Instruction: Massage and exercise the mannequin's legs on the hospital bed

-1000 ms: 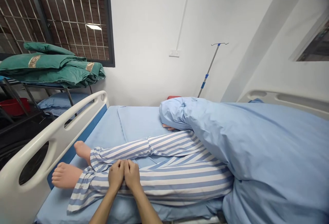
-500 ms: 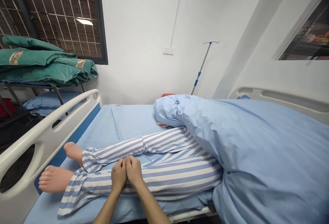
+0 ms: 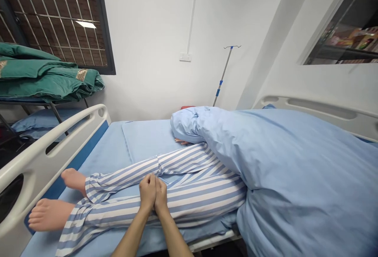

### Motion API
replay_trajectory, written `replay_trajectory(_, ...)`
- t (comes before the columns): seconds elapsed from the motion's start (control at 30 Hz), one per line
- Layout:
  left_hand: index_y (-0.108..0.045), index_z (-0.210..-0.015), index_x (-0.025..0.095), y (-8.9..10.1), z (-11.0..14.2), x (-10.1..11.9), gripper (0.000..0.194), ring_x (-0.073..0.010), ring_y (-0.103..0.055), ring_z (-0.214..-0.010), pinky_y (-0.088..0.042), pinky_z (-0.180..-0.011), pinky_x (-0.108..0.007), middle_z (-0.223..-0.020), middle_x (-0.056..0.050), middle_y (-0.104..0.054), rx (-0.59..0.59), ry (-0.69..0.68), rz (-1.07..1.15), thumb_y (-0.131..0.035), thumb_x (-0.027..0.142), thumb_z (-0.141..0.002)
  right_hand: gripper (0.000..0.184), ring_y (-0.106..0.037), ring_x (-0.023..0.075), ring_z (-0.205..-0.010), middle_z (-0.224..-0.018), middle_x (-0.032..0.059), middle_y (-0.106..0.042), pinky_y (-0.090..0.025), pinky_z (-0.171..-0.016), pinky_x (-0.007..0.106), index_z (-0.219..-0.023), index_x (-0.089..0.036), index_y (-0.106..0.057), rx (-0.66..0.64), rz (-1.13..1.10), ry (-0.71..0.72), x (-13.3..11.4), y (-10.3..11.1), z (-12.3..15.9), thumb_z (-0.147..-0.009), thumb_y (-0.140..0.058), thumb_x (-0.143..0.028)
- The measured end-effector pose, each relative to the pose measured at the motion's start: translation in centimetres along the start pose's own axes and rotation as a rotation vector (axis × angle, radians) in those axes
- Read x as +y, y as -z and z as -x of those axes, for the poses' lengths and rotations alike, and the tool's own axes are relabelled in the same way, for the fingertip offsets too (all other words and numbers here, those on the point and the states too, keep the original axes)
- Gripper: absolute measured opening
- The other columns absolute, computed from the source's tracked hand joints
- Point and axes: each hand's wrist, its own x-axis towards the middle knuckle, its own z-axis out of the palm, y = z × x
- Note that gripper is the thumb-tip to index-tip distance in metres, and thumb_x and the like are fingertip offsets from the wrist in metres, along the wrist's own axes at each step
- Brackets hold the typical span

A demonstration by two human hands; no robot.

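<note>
My left hand (image 3: 148,190) and my right hand (image 3: 160,193) are both closed into fists, pressed side by side, knuckles up. No object shows in them; the inner fingers are hidden. They hover over or rest against the near leg of blue-and-white striped trousers (image 3: 203,200), around the knee; contact cannot be told. The trousers are on a manikin whose bare feet (image 3: 51,214) point left. A light blue quilt (image 3: 283,162) is bunched over its upper body, and a few fingers (image 3: 180,141) peek out below the quilt's far edge.
The bed (image 3: 147,133) has a light blue sheet and a white footboard (image 3: 63,139) at left. A white rail (image 3: 321,109) stands at the right. Behind are an IV pole (image 3: 225,72) and a wall socket (image 3: 185,57). Folded green quilts (image 3: 50,78) lie on a rack.
The view has shifted a little to the right, so the bed and wall sit further left. My closed hands have moved slightly right along the near trouser leg, still together.
</note>
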Motion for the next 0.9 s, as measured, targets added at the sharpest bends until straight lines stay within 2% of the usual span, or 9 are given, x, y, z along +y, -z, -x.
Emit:
replay_trajectory(0.13, -0.04, -0.051, 0.02, -0.8, 0.8, -1.1, 0.033, -0.011, -0.039, -0.049, -0.027, -0.053, -0.024, -0.047, 0.003, -0.045, 0.01, 0.007, -0.078, -0.038, 0.038, -0.079, 0.038, -0.049, 0.0139, -0.058, -0.058, 0.0013, -0.054, -0.04, -0.056, 0.024, -0.06, -0.018, -0.049, 0.048, -0.045, -0.036, 0.2, 0.2, -0.3, -0.085, -0.038, -0.044)
replay_trajectory(0.23, -0.042, -0.052, 0.02, -0.6, 0.9, -1.8, 0.033, -0.0117, -0.041, -0.05, -0.028, -0.054, -0.024, -0.049, 0.001, -0.048, -0.025, -0.011, -0.104, -0.037, 0.038, -0.079, 0.039, -0.048, 0.0135, -0.056, -0.056, 0.0013, -0.054, -0.037, -0.054, 0.023, -0.057, -0.018, -0.048, 0.024, 0.063, -0.023, -0.8, 0.5, -0.5, -0.086, -0.036, -0.041)
replay_trajectory(0.37, -0.044, -0.055, 0.02, -0.8, 1.0, -1.7, 0.033, -0.0124, -0.043, -0.053, -0.028, -0.056, -0.024, -0.053, 0.0, -0.052, -0.079, -0.064, -0.147, -0.035, 0.037, -0.082, 0.04, -0.045, 0.0126, -0.052, -0.053, 0.0007, -0.053, -0.03, -0.052, 0.024, -0.055, -0.018, -0.049, -0.049, 0.345, 0.09, -2.4, 2.5, -0.7, -0.088, -0.035, -0.037)
replay_trajectory(0.53, -0.045, -0.055, 0.02, -1.0, 1.4, -1.5, 0.031, -0.0125, -0.044, -0.055, -0.027, -0.058, -0.024, -0.055, 0.0, -0.053, -0.113, -0.084, -0.259, -0.038, 0.034, -0.082, 0.042, -0.049, 0.0134, -0.055, -0.058, 0.003, -0.058, -0.029, -0.054, 0.025, -0.063, -0.018, -0.056, -0.117, 0.442, 0.224, -1.4, 4.5, 0.2, -0.092, -0.03, -0.034)
replay_trajectory(0.63, -0.046, -0.055, 0.019, -1.4, 1.3, -0.6, 0.031, -0.0123, -0.045, -0.056, -0.028, -0.057, -0.023, -0.055, 0.0, -0.053, -0.13, -0.061, -0.196, -0.039, 0.033, -0.081, 0.042, -0.05, 0.0138, -0.056, -0.059, 0.0036, -0.058, -0.031, -0.055, 0.025, -0.065, -0.018, -0.057, -0.084, 0.377, 0.191, -0.9, 4.7, 0.4, -0.092, -0.03, -0.036)
replay_trajectory(0.77, -0.039, -0.051, 0.019, -3.2, 1.2, 1.5, 0.034, -0.0106, -0.04, -0.051, -0.028, -0.052, -0.022, -0.049, 0.003, -0.044, -0.117, -0.024, 0.017, -0.04, 0.037, -0.081, 0.041, -0.054, 0.0149, -0.064, -0.067, 0.005, -0.06, -0.039, -0.06, 0.024, -0.07, -0.016, -0.058, -0.077, 0.066, 0.102, -1.2, 5.3, -0.4, -0.09, -0.031, -0.041)
replay_trajectory(0.83, -0.035, -0.051, 0.02, -4.2, 1.6, 2.0, 0.035, -0.0103, -0.038, -0.05, -0.028, -0.051, -0.022, -0.047, 0.004, -0.039, -0.102, -0.005, 0.067, -0.039, 0.039, -0.081, 0.039, -0.049, 0.0135, -0.058, -0.06, 0.0021, -0.055, -0.039, -0.056, 0.024, -0.066, -0.017, -0.053, -0.05, -0.082, 0.024, -1.0, 5.8, -1.0, -0.088, -0.036, -0.044)
replay_trajectory(0.9, -0.035, -0.052, 0.02, -4.9, 2.3, 1.9, 0.034, -0.0106, -0.039, -0.05, -0.028, -0.052, -0.023, -0.047, 0.004, -0.04, -0.104, -0.006, 0.037, -0.037, 0.038, -0.082, 0.039, -0.039, 0.0105, -0.048, -0.05, -0.0034, -0.043, -0.034, -0.048, 0.023, -0.058, -0.019, -0.043, -0.02, -0.17, -0.063, -0.6, 6.2, -1.4, -0.084, -0.041, -0.049)
